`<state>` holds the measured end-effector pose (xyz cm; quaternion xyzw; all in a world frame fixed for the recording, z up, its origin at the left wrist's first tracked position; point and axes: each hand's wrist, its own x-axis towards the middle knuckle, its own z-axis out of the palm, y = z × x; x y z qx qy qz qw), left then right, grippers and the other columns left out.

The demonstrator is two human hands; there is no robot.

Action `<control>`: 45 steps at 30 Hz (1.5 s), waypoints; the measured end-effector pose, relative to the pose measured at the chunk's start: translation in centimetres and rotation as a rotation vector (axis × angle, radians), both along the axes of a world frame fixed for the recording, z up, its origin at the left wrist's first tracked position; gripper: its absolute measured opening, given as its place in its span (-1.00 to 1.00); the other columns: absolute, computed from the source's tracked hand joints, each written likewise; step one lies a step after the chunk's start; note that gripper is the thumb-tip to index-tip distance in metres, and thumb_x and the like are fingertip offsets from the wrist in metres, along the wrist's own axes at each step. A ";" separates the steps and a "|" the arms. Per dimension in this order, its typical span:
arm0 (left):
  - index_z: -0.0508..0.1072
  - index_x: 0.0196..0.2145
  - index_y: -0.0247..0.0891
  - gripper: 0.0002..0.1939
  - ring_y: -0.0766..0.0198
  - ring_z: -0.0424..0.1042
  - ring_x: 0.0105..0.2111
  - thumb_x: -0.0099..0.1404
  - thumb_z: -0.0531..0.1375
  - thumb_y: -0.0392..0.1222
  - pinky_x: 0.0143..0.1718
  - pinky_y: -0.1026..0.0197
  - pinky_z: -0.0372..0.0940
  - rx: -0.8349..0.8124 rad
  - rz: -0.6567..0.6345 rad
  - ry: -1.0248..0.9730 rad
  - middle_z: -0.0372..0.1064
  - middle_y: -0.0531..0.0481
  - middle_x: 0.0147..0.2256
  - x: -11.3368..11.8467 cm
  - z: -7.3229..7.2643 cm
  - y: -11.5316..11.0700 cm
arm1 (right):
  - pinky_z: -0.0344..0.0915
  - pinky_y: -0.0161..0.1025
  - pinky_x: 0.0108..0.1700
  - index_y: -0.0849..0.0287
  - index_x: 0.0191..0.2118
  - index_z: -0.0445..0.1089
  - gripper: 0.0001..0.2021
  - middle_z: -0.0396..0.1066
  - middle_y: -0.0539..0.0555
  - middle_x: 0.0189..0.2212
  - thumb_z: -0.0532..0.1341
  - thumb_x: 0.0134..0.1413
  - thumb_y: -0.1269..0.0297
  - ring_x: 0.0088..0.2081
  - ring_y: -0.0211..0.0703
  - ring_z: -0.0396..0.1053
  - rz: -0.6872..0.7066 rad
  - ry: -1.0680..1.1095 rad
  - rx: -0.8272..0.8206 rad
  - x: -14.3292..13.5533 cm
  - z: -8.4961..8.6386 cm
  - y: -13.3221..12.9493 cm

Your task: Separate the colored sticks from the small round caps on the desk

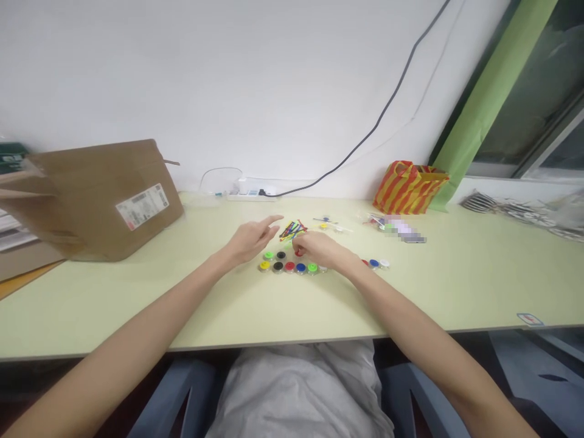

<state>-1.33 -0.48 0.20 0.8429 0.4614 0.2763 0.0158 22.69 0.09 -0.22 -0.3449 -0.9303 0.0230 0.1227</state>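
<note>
Several small round pieces with coloured tops stand in rows on the pale green table, among them a yellow one (265, 266), a blue one (300, 267) and a green one (312, 267). My right hand (314, 248) is closed at the back row, its fingertips on a red piece (298, 252). Left of it, my left hand (253, 238) hovers with fingers apart, holding nothing. Between and behind the hands lies a pile of coloured sticks (292, 230). Further right, a blue piece (374, 263) and a white one (384, 264) sit past my right wrist.
A cardboard box (114, 201) fills the table's left side. A striped bag (408, 187) stands at the back right, near a blurred phone-like item (406, 230). Against the wall lies a power strip (250, 194) with a black cable. Loose sticks and pieces lie behind my right hand.
</note>
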 end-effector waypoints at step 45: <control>0.54 -0.36 -0.17 -0.87 0.13 0.38 -0.16 0.27 0.21 -0.13 -0.05 0.07 0.30 -0.369 -0.383 0.137 0.47 -0.03 -0.33 1.1 -0.5 1.6 | 0.22 -0.40 -0.38 0.21 -0.47 0.32 -0.84 0.45 -0.04 -0.47 0.23 -0.02 0.60 -0.42 -0.32 0.36 0.079 0.364 -0.562 -1.2 -2.1 1.7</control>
